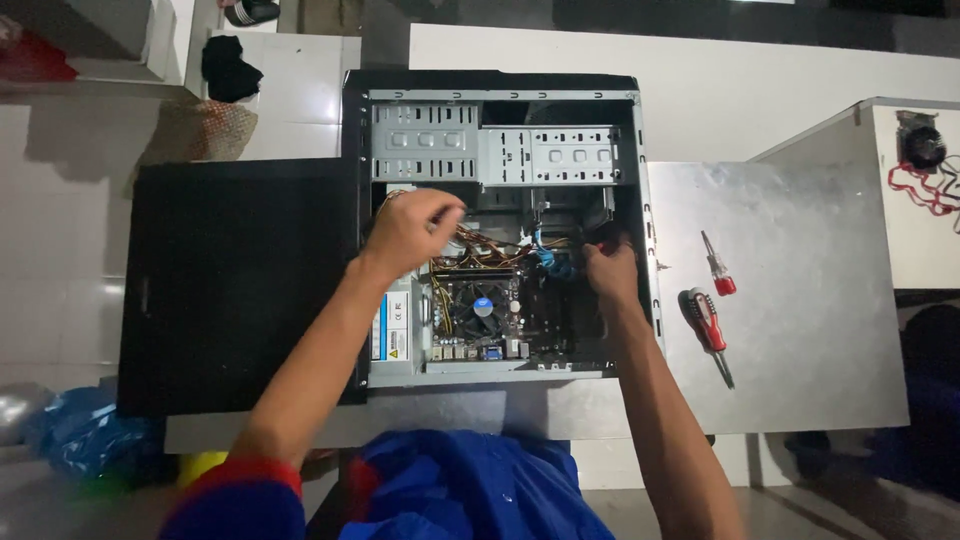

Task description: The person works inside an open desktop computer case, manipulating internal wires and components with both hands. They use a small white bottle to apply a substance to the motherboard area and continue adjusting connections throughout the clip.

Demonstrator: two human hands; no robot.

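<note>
Lying between both hands inside the open computer case [640, 200], the cable bundle [480, 245] looks soft, light and snag-prone; best gripped by connectors. Left hand [410, 230] pinches wires; right hand [610, 268] curls around cabling, grip unclear. Pliers [705, 325] and screwdriver [717, 265] rest beyond the right hand.

Probably a repair workshop: opened computer case [500, 225], screwdriver [716, 265], pliers [705, 325].

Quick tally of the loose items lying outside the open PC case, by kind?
Screwdrivers: 1, red-handled screwdriver
Pliers: 1, red-and-black pliers
Case side panels: 2, black panel, grey panel
Total: 4
</note>
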